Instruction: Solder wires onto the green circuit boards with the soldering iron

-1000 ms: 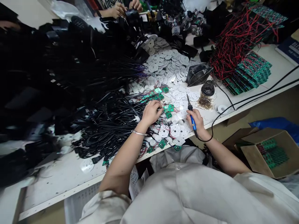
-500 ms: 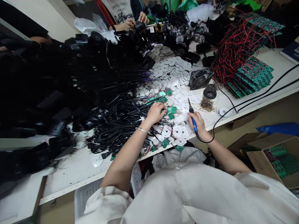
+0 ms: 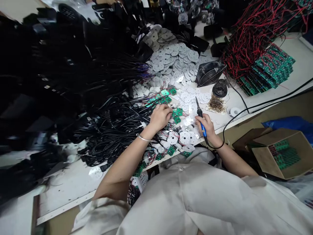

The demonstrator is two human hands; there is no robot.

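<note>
A soldering iron point(image 3: 201, 125) with a blue handle is held in my right hand point(image 3: 207, 126), its tip pointing up and away over the bench. My left hand point(image 3: 160, 117) is curled over the near end of a bundle of black cables point(image 3: 117, 127), beside small green circuit boards point(image 3: 177, 115) with thin red wires. Its fingertips are bent down and in part hidden; what they pinch, if anything, I cannot make out. Round white discs with holes point(image 3: 186, 137) lie just in front of both hands.
A heap of white discs point(image 3: 176, 58) lies beyond my hands. To the right are a black fan point(image 3: 210, 73), an iron stand point(image 3: 219, 88), a solder spool point(image 3: 235, 112), and stacked boards point(image 3: 274, 70) under red wires point(image 3: 254, 36). A cardboard box point(image 3: 262, 160) holds more boards below the bench edge.
My view has tilted down and shifted, so the co-worker's hands across the bench are out of sight. Both my hands keep nearly the same places, the soldering iron still in the right.
</note>
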